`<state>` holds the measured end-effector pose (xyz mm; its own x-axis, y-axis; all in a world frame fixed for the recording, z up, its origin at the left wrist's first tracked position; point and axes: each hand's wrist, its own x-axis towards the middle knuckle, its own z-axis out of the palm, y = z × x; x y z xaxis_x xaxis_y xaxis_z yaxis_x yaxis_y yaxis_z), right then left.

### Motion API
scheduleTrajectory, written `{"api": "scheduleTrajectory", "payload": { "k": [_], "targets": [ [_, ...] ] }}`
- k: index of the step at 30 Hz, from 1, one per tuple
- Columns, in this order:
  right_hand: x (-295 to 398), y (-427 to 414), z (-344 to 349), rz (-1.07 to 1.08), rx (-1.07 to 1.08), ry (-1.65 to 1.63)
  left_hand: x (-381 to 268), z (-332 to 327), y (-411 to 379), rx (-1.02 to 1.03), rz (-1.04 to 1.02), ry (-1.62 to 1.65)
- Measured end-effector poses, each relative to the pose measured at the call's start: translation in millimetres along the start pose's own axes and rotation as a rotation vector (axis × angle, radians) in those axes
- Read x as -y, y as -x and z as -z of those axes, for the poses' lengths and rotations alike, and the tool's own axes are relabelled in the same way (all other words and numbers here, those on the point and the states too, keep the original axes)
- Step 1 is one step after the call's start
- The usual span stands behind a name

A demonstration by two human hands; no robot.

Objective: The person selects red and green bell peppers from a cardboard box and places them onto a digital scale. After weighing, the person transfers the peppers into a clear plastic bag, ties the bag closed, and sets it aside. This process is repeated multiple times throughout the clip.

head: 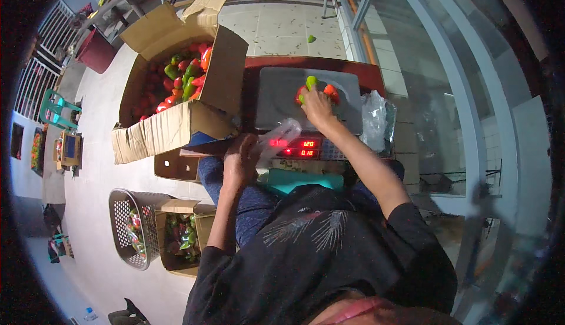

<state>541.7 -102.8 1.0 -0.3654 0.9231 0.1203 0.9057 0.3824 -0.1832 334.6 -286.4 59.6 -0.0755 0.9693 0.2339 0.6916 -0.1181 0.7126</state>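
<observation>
My right hand point(317, 106) reaches over the grey platform point(278, 91) of a digital weighing scale, its fingers on a small group of red and green peppers point(331, 93). Whether it grips one of them cannot be told. A clear plastic bag point(280, 137) is held in my left hand point(240, 157), in front of the scale's lit red display point(307, 144); the bag partly covers the display. Beyond my left hand, a large open cardboard box point(225, 73) holds many red and some green peppers point(187, 77).
More clear plastic bags point(375, 119) lie right of the scale. A green pepper point(311, 39) is on the tiled floor beyond. At lower left are a perforated plastic basket point(150, 210) and a smaller cardboard box point(204, 232) with bagged peppers. A glass partition point(441, 82) stands on the right.
</observation>
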Motion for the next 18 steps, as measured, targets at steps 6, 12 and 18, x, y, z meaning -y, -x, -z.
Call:
{"api": "scheduleTrajectory", "payload": {
  "k": [6, 12, 18],
  "targets": [
    [-6, 8, -24, -0.016, -0.077, 0.08, -11, 6, -8, -0.106, 0.011, -0.042],
    [-3, -3, -23, -0.436, 0.024, -0.425, -39, 13, -20, -0.136, 0.108, -0.055],
    [-11, 16, -8, -0.251, -0.101, -0.878, -28, 2, -26, -0.133, 0.118, -0.001]
  ]
}}
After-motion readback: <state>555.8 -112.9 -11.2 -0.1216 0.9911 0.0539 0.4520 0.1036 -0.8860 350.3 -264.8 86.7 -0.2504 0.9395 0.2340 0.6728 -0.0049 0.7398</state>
